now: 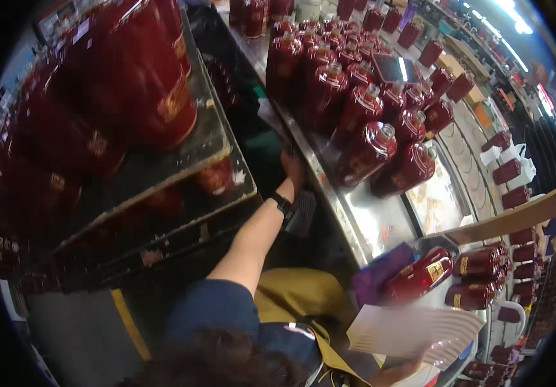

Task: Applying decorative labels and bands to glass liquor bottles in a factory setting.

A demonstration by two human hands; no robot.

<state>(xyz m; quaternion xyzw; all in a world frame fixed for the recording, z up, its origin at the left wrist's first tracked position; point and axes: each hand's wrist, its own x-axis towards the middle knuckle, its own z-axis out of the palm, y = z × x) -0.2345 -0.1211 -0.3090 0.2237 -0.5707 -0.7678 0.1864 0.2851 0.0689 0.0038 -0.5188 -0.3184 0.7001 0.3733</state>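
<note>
My left arm stretches into the dark gap beside the metal table. My left hand [292, 169], with a black watch [282, 204] on the wrist, is beside the table's edge; its fingers are too dark and blurred to read. A pale flat piece [273, 119] shows just beyond it. At the lower right, my right hand [407, 370] grips a cream sheet with tan stripes [390, 332], smeared by motion. Above that sheet, a dark red glossy bottle [423, 274] with a gold label lies tilted beside a purple cloth-like piece [384, 271].
Many red bottles with clear necks [373, 151] crowd the metal table [381, 216], a dark flat device [395, 68] resting on them. At left, a wooden rack [181, 169] carries larger-looking red bottles [155, 84]. A conveyor [468, 161] with bottles runs along the right, near a brown board [516, 216].
</note>
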